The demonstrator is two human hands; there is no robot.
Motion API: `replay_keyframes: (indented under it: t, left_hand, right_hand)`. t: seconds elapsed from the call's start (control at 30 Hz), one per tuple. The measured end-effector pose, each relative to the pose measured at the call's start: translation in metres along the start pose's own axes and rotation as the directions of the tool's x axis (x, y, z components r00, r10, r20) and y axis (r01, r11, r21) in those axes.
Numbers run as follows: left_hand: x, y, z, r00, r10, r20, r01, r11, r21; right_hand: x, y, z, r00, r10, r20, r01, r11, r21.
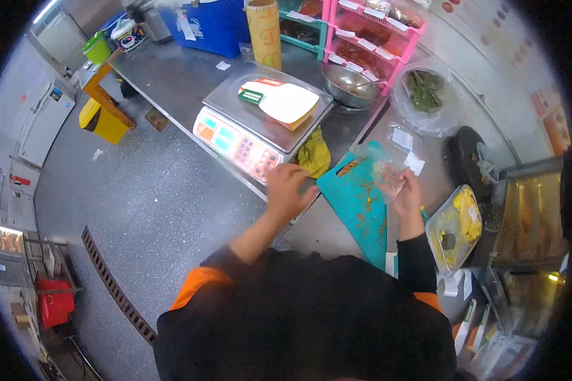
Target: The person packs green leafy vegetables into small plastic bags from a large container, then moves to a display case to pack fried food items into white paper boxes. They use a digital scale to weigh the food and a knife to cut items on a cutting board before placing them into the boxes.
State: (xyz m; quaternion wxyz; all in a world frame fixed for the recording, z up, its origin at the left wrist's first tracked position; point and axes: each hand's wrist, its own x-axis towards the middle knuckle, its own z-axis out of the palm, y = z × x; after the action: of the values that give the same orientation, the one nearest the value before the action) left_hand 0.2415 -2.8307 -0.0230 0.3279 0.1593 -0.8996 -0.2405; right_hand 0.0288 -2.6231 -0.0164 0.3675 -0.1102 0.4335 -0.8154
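My right hand (406,194) grips a clear plastic bag (389,177) with reddish-brown bits in it, blurred, above the right side of a turquoise cutting board (345,200). Brown crumbs are scattered over the board. My left hand (290,188), fingers spread and holding nothing, is at the near corner of a digital weighing scale (238,145). A white card or packet (293,102) with a green and an orange part lies on the scale's steel plate. A yellow-green cloth (315,155) is bunched between scale and board.
A steel bowl (350,88) with a utensil stands behind the scale, before pink stacked trays (367,45). A plastic-lined container of green leaves (425,93) is at the back right. A clear tub with yellow food (468,216) stands right of my right arm. A plastic-wrap roll (264,35) stands upright.
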Motion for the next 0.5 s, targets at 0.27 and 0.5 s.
replay_keyframes:
  t: [0.27,0.5]
  left_hand:
    - [0.024,0.075,0.03,0.929,0.363,0.071,-0.319,0.885,-0.34]
    - [0.004,0.104,0.045,0.832,0.527,0.171,-0.345,0.734,-0.585]
  right_hand:
    - [-0.076,0.037,0.082,0.977,-0.118,0.18,0.027,0.895,0.445]
    - [-0.085,0.082,0.048,0.963,-0.265,-0.051,0.262,0.964,-0.052]
